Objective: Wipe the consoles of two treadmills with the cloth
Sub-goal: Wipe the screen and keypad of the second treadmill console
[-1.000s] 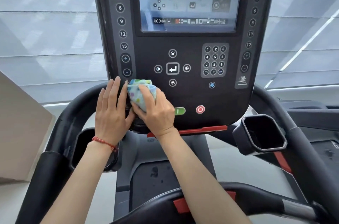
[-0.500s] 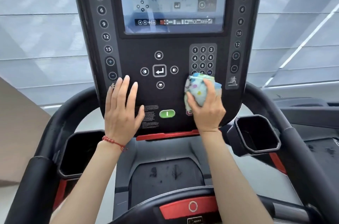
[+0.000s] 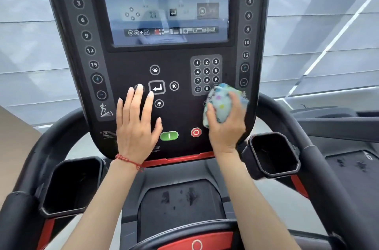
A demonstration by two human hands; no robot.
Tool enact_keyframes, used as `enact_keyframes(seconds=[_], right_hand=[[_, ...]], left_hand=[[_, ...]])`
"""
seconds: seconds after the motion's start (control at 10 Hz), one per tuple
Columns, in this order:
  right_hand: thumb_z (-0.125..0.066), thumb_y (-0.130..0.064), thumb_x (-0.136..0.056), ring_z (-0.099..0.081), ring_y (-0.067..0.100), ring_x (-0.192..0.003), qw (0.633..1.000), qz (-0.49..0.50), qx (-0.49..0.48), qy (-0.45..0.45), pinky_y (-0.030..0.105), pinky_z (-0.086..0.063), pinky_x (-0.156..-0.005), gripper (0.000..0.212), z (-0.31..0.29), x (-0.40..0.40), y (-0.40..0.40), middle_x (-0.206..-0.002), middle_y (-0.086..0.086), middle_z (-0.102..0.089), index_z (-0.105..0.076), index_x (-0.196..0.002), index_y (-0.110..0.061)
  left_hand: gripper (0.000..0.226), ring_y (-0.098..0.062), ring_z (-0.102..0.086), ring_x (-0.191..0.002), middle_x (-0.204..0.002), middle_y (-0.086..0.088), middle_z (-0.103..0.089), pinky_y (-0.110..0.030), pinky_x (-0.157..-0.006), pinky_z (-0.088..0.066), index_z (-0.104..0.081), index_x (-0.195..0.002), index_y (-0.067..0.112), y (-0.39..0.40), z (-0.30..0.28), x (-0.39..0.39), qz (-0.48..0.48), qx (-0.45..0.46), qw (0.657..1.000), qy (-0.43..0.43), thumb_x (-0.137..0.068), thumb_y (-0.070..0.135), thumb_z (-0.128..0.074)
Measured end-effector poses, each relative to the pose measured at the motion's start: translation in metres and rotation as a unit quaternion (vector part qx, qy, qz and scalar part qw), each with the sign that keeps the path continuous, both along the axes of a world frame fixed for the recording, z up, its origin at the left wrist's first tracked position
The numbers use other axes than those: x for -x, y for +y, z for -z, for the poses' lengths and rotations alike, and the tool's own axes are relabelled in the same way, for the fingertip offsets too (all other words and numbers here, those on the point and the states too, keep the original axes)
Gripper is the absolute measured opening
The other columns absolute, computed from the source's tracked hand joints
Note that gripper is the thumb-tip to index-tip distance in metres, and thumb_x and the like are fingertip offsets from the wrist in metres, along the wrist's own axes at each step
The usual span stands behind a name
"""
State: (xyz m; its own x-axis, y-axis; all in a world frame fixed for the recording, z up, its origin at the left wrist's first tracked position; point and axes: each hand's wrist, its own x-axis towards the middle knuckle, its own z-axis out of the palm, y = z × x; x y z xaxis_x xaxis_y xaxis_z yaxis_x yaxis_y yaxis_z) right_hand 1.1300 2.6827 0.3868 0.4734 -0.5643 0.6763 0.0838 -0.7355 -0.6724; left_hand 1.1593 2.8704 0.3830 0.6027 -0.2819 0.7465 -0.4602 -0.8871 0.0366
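The cloth [image 3: 222,104] covers the keypad's [image 3: 206,74] lower right key (its label unreadable) and blurs at its right edge. The left hand [image 3: 136,126] hides the left arrow button. The screen's [image 3: 164,4] text is too faint to read, and the console's [image 3: 131,61] top is cut off.

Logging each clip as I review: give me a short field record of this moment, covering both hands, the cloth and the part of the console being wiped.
surface: black treadmill console with touchscreen
tool: bunched pale blue cloth with coloured dots
right hand: grips the cloth, pressing it on the console's lower right, just below the number keypad
left hand: flat and open on the console, fingertips by the enter key
uncovered buttons: green start button, red stop button
left wrist: red string bracelet
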Motion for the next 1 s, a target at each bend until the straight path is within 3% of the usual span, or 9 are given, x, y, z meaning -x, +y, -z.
enact_keyframes(seconds=[0.1,0.3,0.4,0.5,0.6,0.7,0.8,0.9,1.0], right_hand=[[-0.062,-0.04,-0.082,-0.064,0.022,-0.073,0.989,-0.039,0.143,-0.001,0.024,-0.051,-0.056,0.04,-0.008,-0.018,0.032,-0.091,0.013,-0.066,-0.049,-0.113,-0.019],[-0.064,-0.042,-0.083,-0.06,0.017,-0.06,0.958,-0.064,0.275,-0.041,0.025,-0.05,-0.045,0.041,-0.019,-0.03,0.018,-0.08,0.009,-0.064,-0.05,-0.113,-0.018],[-0.056,-0.046,-0.086,-0.064,0.022,-0.069,0.979,-0.005,0.205,-0.022,0.025,-0.048,-0.053,0.039,-0.025,-0.032,-0.015,-0.09,0.014,-0.066,-0.047,-0.115,-0.02],[-0.058,-0.043,-0.084,-0.058,0.02,-0.096,0.997,0.051,0.052,-0.022,0.025,-0.043,-0.074,0.044,-0.044,-0.034,-0.057,-0.109,0.015,-0.063,-0.05,-0.119,-0.018],[-0.066,-0.031,-0.08,-0.044,0.013,-0.103,0.995,0.075,-0.058,-0.015,0.022,-0.037,-0.079,0.049,-0.058,-0.034,-0.066,-0.116,0.015,-0.058,-0.054,-0.121,-0.005],[-0.068,-0.025,-0.08,-0.045,0.012,-0.102,0.992,0.076,-0.093,-0.029,0.017,-0.034,-0.08,0.048,-0.062,-0.036,-0.052,-0.117,0.014,-0.058,-0.054,-0.121,-0.005],[-0.065,-0.033,-0.081,-0.053,0.015,-0.099,0.998,0.031,-0.047,-0.031,0.024,-0.043,-0.076,0.044,-0.064,-0.042,-0.029,-0.114,0.011,-0.059,-0.049,-0.12,-0.02],[-0.059,-0.042,-0.082,-0.062,0.021,-0.078,0.995,-0.023,0.096,-0.006,0.028,-0.051,-0.054,0.042,-0.061,-0.053,0.014,-0.098,0.012,-0.063,-0.042,-0.116,-0.024],[-0.056,-0.044,-0.085,-0.059,0.017,-0.063,0.974,-0.08,0.21,-0.008,0.027,-0.048,-0.042,0.04,-0.057,-0.057,0.044,-0.086,0.008,-0.063,-0.043,-0.117,-0.023]], left_hand=[[0.049,-0.036,-0.029,-0.136,-0.142,-0.025,-0.038,-0.052,-0.111,-0.023,-0.046,-0.133,0.0,-0.002,0.002,0.0,-0.006,-0.002,1.0,0.0,-0.089,0.02,-0.053],[0.049,-0.036,-0.029,-0.135,-0.141,-0.025,-0.039,-0.052,-0.111,-0.023,-0.044,-0.134,0.001,-0.003,0.003,-0.001,-0.01,-0.003,1.0,-0.007,-0.089,0.021,-0.053],[0.048,-0.036,-0.03,-0.135,-0.141,-0.025,-0.04,-0.051,-0.111,-0.022,-0.046,-0.132,0.001,-0.002,0.003,-0.001,-0.012,-0.006,1.0,-0.009,-0.089,0.022,-0.052],[0.049,-0.036,-0.03,-0.135,-0.141,-0.025,-0.04,-0.051,-0.112,-0.022,-0.046,-0.133,0.001,-0.002,0.003,-0.002,-0.015,-0.012,1.0,-0.014,-0.089,0.022,-0.052],[0.048,-0.036,-0.03,-0.135,-0.14,-0.025,-0.04,-0.051,-0.112,-0.022,-0.046,-0.132,0.001,-0.003,0.004,-0.003,-0.018,-0.014,1.0,-0.016,-0.089,0.022,-0.052],[0.049,-0.037,-0.029,-0.135,-0.141,-0.025,-0.039,-0.052,-0.112,-0.022,-0.046,-0.133,0.001,-0.004,0.005,-0.003,-0.018,-0.014,1.0,-0.018,-0.089,0.022,-0.051],[0.049,-0.037,-0.03,-0.135,-0.141,-0.025,-0.038,-0.052,-0.112,-0.022,-0.046,-0.133,0.002,-0.004,0.006,-0.004,-0.018,-0.015,1.0,-0.018,-0.088,0.021,-0.052],[0.049,-0.037,-0.03,-0.135,-0.141,-0.026,-0.038,-0.052,-0.111,-0.022,-0.046,-0.133,0.002,-0.005,0.006,-0.004,-0.02,-0.012,1.0,-0.017,-0.088,0.02,-0.053],[0.048,-0.038,-0.029,-0.135,-0.141,-0.027,-0.037,-0.053,-0.111,-0.021,-0.047,-0.133,0.001,-0.008,0.006,-0.003,-0.021,-0.003,1.0,-0.022,-0.089,0.021,-0.052]])
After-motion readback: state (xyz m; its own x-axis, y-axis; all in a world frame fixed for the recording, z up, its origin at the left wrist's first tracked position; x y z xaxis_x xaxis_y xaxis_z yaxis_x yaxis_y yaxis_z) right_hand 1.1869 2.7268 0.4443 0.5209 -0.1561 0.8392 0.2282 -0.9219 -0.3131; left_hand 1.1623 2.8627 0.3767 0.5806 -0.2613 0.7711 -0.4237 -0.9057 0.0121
